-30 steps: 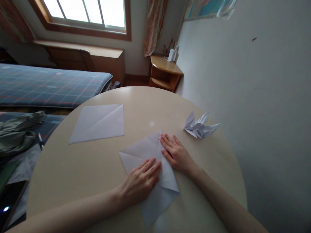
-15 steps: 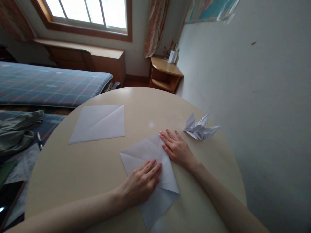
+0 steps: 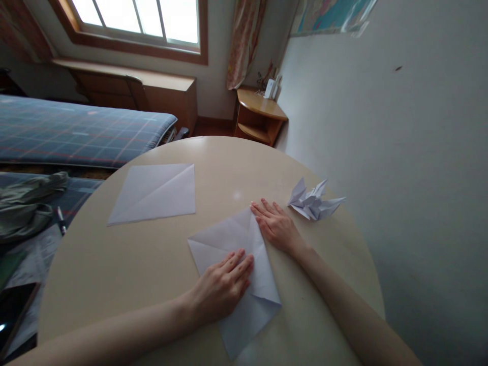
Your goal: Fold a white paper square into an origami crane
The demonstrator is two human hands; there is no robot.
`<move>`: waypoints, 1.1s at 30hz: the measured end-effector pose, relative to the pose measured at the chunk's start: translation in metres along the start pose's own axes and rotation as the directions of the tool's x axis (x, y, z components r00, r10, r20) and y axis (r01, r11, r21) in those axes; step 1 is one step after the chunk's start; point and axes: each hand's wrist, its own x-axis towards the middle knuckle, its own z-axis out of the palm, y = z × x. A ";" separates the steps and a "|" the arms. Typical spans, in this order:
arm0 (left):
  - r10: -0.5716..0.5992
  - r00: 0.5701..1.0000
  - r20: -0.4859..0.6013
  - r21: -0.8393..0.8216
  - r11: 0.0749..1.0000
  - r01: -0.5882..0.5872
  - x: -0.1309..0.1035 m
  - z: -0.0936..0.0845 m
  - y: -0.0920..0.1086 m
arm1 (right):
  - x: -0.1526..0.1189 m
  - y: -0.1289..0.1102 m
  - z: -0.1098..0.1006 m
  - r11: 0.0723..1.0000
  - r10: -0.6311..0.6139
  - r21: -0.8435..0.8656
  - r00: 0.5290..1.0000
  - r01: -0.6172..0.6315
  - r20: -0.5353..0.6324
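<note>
A white sheet of paper (image 3: 217, 239) with creases and a folded-over flap lies on the round cream table (image 3: 152, 269). My left hand (image 3: 224, 284) rests flat across the middle of this sheet, fingers stretched out and covering part of it. At the sheet's upper right edge, my right hand (image 3: 276, 223) lies with fingers extended, its fingertips touching the far corner. Several folded white paper pieces (image 3: 314, 201) with pointed tips sit in a cluster just beyond my right hand. To the left, farther off, lies a stack of white paper (image 3: 160, 193) with a diagonal crease.
A wall (image 3: 427, 178) runs close along the table's right side. Left of the table are a plaid mattress (image 3: 84, 132), a crumpled grey-green cloth (image 3: 30, 208), a pen (image 3: 61, 219) and a dark tablet or phone (image 3: 17, 315). Behind stands a wooden corner shelf (image 3: 261, 104).
My right hand has shifted slightly up and outward at the sheet's far corner, its fingers now mostly off the paper. My left hand and the sheet stay in place.
</note>
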 end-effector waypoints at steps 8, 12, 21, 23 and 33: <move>0.002 1.000 -0.015 0.033 0.999 -0.002 0.001 0.000 0.000 | -0.016 -0.007 -0.021 0.995 -0.085 -0.066 0.979 0.074 -0.185; 0.004 1.000 0.002 0.048 0.999 -0.004 0.001 -0.001 0.001 | -0.022 -0.011 -0.028 0.973 -0.213 -0.110 0.974 0.204 -0.076; 0.004 1.000 0.006 0.047 0.999 -0.004 0.000 -0.001 0.001 | -0.024 -0.005 -0.023 0.970 -0.232 -0.058 0.971 0.235 0.061; 0.004 1.000 0.010 0.040 0.999 -0.004 0.000 0.000 0.000 | -0.024 -0.005 -0.022 0.968 -0.240 -0.064 0.969 0.244 0.060; -0.004 1.000 0.029 0.019 1.000 0.004 0.000 0.001 0.000 | -0.018 -0.004 -0.016 0.987 -0.108 -0.110 0.991 0.117 0.085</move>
